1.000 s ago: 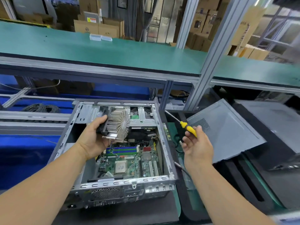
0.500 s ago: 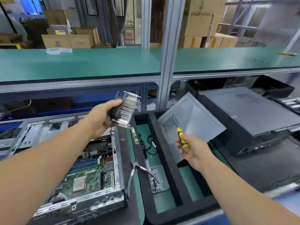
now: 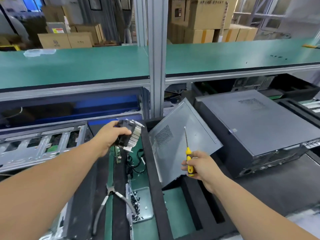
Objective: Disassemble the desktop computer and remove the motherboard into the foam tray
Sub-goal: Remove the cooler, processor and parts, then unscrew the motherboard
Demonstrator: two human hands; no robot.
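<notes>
My left hand [image 3: 110, 137] grips the finned CPU cooler [image 3: 129, 135], a black fan on a silver heatsink, and holds it in the air over the left compartment of the black foam tray [image 3: 152, 170]. My right hand [image 3: 200, 166] grips a yellow-handled screwdriver [image 3: 188, 156] with its shaft pointing up, in front of the grey side panel [image 3: 181, 141] that leans in the tray. The open computer case [image 3: 41, 146] lies at the left, with only its drive-bay frame showing; the motherboard is out of view.
Pliers [image 3: 112, 196] lie below my left forearm, next to a small tray of black screws [image 3: 138, 205]. Black cables [image 3: 136, 161] sit in the foam compartment. A closed grey computer [image 3: 256, 123] stands at the right. A shelf post [image 3: 156, 58] rises in the middle.
My left hand lifted the cooler out of the case and carried it right, over the foam tray. The view swung right. The screwdriver in my right hand now points up.
</notes>
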